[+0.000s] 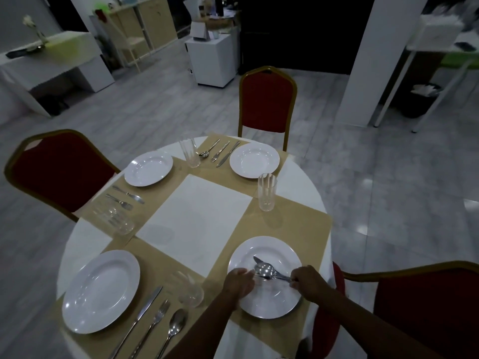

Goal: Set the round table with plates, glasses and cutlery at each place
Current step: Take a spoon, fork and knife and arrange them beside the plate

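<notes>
Right hand [307, 279] grip clenched around cutlery [269, 272] handles over plate [264, 277], left hand [238, 282] fingertips pinching the cutlery

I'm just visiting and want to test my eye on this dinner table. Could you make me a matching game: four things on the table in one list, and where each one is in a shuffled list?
Things
1. spoon
2. tall glass
3. right hand
4. knife

Places or states
A. lying on the tan mat just right of the near-left plate
B. standing upright on a mat between the far plate and the near-right plate
C. gripping cutlery handles over the near-right plate
D. its bowl held over the near-right plate

Pairs: 1-D, 2-B, 3-C, 4-A
</notes>
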Available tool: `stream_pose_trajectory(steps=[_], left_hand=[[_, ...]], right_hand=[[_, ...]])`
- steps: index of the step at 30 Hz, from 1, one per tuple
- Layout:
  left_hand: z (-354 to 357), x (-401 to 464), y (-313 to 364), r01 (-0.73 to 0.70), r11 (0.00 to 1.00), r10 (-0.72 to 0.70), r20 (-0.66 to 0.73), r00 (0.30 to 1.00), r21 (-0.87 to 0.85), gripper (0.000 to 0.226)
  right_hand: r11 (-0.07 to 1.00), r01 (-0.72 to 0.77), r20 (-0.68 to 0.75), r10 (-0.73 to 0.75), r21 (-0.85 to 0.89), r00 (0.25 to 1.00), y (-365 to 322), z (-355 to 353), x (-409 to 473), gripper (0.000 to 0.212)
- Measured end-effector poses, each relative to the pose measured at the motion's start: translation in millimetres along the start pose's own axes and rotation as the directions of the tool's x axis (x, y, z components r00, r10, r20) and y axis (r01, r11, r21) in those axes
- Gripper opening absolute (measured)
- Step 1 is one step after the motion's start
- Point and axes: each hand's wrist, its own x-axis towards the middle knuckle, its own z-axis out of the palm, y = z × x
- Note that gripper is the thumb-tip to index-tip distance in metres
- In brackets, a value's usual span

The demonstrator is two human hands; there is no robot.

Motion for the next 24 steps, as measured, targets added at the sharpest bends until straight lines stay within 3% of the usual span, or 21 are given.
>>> stream_pose_trajectory(steps=[3, 6, 16, 20, 24], left_hand=[[2, -6, 13, 0.033, 0.965, 0.016, 0.186, 0.983, -0.261, 0.014], [6, 1, 26, 0.057, 0.931, 0.075, 0.343, 0.936, -0.360, 0.029], [15, 28, 70, 0.138, 0.844, 0.095, 0.399, 0.912, -0.518, 0.027], [16, 33, 74, 0.162, 0.802, 0.141, 0.446, 0.884, -0.575, 0.034], [18, 41, 78, 0.168, 0.794, 0.098, 0.396, 0.913, -0.584, 0.034]], right_hand=[[0.972, -0.035, 0.005, 0.035, 0.231, 0.999, -1, -7, 0, 0.036], [0.947, -0.033, 0.002, 0.034, 0.319, 0.999, -5, -16, 2, 0.038], [0.873, -0.008, -0.078, 0.053, 0.488, 0.996, -8, -32, 13, 0.038], [0.803, -0.040, -0.042, 0.081, 0.594, 0.996, -11, -32, 18, 0.025], [0.729, -0.056, 0.003, 0.073, 0.682, 0.997, -11, -35, 20, 0.023]])
